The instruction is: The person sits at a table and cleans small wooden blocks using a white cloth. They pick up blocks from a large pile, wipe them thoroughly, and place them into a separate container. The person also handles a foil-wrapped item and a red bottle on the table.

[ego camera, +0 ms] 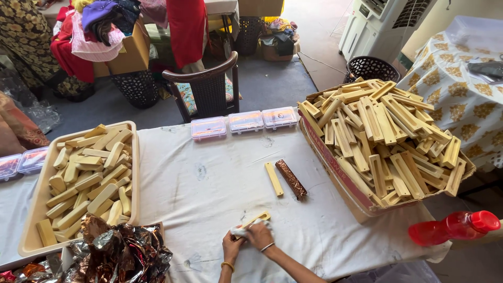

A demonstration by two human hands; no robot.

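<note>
Both hands together near table edge: left hand [230,245] pinching white cloth [239,231], right hand [260,235] gripping wooden stick [256,219], long axis slanting up-right.

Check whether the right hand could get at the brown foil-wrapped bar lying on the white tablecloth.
Probably yes: the right hand grips a wooden piece with a cloth, but bare white tablecloth lies between it and the brown foil-wrapped bar.
</note>
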